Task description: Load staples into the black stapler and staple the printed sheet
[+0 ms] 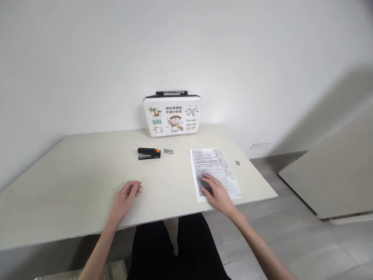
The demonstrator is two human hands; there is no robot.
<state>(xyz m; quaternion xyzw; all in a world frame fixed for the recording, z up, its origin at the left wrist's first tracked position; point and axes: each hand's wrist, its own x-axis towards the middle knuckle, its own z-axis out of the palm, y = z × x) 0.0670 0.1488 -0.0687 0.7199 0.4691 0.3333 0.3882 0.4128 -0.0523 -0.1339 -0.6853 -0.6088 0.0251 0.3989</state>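
My left hand (126, 196) rests on the table in front of the stapler, its fingers loosely curled in, and I see nothing in it. The black stapler (149, 153) with an orange piece lies beyond it. Just right of the stapler are a few grey strips of staples (168, 151). Lying flat under my right hand (217, 193) is a printed sheet of paper (208, 163). That hand touches the lower part of the sheet with its fingers apart and holds nothing. Two small dark strips (237, 163), likely staples, lie to the right of the sheet.
A white case (175, 116) with cartoon travel pictures and a black handle stands at the back of the pale table (72, 175), near the wall. The table's right edge runs close by the paper. A pale panel (335, 175) stands at the right above the grey floor.
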